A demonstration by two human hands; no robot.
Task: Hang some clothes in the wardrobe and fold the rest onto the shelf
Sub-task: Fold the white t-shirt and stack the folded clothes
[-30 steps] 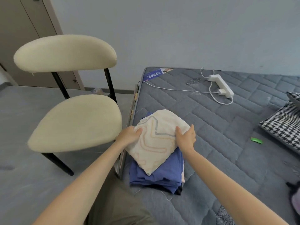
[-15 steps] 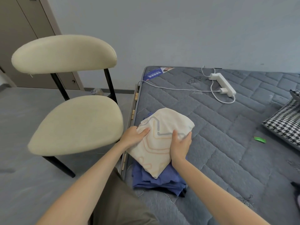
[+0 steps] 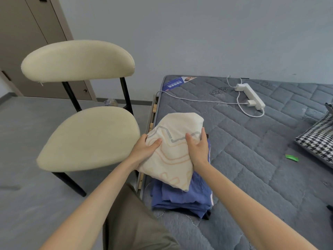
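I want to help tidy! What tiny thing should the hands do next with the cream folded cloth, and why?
Probably lift it straight up, kept level. The left hand and right hand each pinch a side of the cream folded cloth, thumbs on top, and it lies on the blue folded pile on the mattress. A level lift should keep both folds neat.

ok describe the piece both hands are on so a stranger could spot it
Find the grey quilted mattress; at its left edge, beside the cream chair, sits a pile of folded clothes. The top piece is the cream garment, held by the left hand and right hand. Unlike the blue clothes beneath, it is pale with grey and orange wavy lines.
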